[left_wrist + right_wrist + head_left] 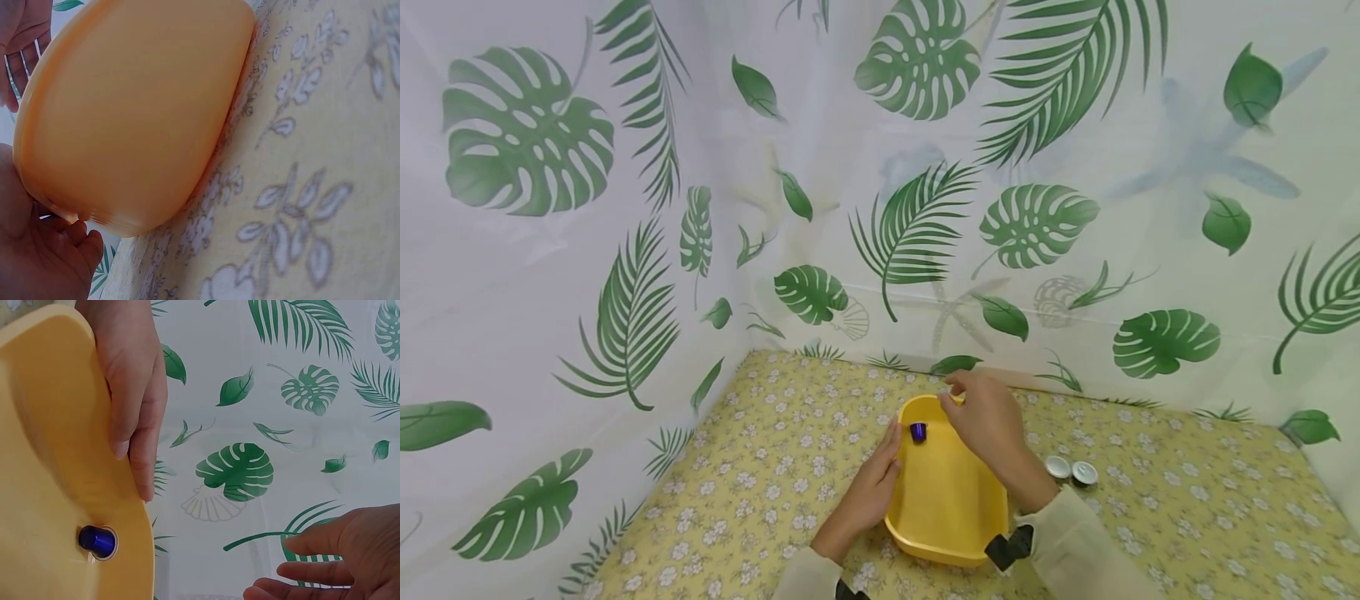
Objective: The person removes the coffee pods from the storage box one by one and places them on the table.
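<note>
A yellow plastic basin (951, 517) stands on the flowered cloth, its outer wall (137, 119) filling much of the left wrist view. My left hand (872, 483) grips its left side, with fingers (140, 450) along the rim in the right wrist view. Inside, near the far left corner, lies a small shiny dark-blue capsule (918, 432), seen close up as a blue cup shape (98, 541). My right hand (988, 417) hovers over the far right rim with fingers bent loosely; in the right wrist view this hand (350, 556) holds nothing.
Two small round things with whitish tops, one (1057, 467) beside the other (1084, 474), lie on the cloth right of the basin. A flowered yellow cloth (760, 467) covers the surface. White leaf-print sheets (820, 242) hang behind and at the left.
</note>
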`<state>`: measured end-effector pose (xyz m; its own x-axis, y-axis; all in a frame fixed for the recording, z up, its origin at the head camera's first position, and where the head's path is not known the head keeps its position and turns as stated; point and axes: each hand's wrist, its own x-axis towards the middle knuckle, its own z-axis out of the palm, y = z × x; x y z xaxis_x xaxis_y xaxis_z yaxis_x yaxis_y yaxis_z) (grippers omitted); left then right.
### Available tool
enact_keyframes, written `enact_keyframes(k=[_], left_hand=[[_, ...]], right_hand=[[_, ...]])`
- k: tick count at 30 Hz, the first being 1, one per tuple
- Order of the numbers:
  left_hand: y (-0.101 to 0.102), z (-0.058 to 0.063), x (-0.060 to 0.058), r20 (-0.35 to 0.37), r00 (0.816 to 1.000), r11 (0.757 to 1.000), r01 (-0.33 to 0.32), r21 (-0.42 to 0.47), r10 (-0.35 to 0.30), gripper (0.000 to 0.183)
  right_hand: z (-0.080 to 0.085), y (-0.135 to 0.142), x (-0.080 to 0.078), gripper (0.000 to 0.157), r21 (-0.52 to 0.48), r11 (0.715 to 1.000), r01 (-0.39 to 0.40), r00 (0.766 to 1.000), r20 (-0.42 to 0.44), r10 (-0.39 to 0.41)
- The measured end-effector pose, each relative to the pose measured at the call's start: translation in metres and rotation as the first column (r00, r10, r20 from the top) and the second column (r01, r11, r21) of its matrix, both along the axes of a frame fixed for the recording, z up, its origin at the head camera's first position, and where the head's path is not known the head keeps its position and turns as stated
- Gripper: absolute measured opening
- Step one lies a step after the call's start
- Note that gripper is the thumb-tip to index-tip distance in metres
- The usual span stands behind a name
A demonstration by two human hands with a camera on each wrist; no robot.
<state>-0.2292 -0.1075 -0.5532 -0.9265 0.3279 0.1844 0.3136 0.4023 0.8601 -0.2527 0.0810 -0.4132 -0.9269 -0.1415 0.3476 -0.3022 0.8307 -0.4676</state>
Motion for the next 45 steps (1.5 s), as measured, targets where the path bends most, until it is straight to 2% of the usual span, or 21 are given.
enact_keyframes(k=[13,31,45], left_hand=[[0.0,0.002,0.0,0.006,1.0,1.0,-0.003,-0.005,0.003,0.055],[-0.001,0.003,0.001,-0.007,1.0,1.0,0.011,-0.001,-0.011,0.053],[-0.002,0.002,0.001,-0.014,1.0,1.0,0.018,0.01,-0.018,0.053]], right_hand=[[0.0,-0.013,-0.015,0.024,0.017,1.0,-0.012,1.0,-0.018,0.012],[-0.033,-0.016,-0.037,0.031,0.015,1.0,-0.023,0.995,0.099,0.021],[-0.056,-0.018,-0.051,0.029,0.01,1.0,-0.013,0.982,0.191,0.011]])
